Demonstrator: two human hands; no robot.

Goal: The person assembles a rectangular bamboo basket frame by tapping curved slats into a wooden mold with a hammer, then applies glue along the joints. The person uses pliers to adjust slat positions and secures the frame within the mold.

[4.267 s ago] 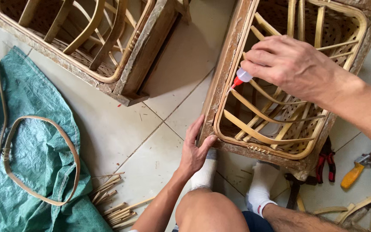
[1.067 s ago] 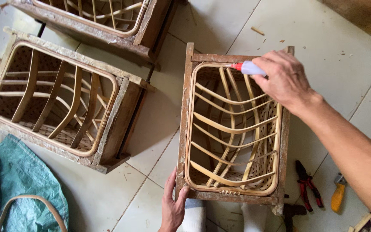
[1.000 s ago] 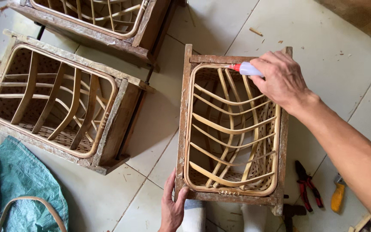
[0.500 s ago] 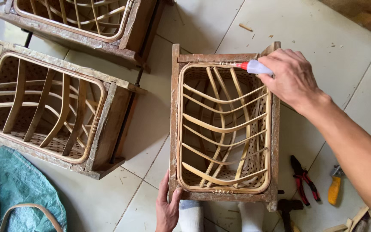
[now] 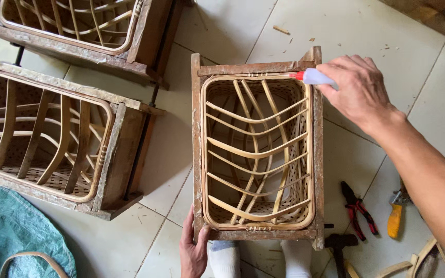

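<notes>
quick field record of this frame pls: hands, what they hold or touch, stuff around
right hand: holds small white squeeze tube with red tip, tip at far right corner of the rattan rim
left hand: grips near left corner of wooden frame mould with woven rattan basket
left of it: two more wooden frame moulds
tiled floor, right: red-handled pliers
bottom left: green tarp

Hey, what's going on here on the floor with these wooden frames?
A person works over a wooden frame with a woven rattan basket inside it, set on a tiled floor. The right hand holds a small red-tipped squeeze tube to the rim's top right corner, while the left hand steadies the bottom left corner. Two similar frames lie to the left; red-handled pliers lie to the right.
</notes>
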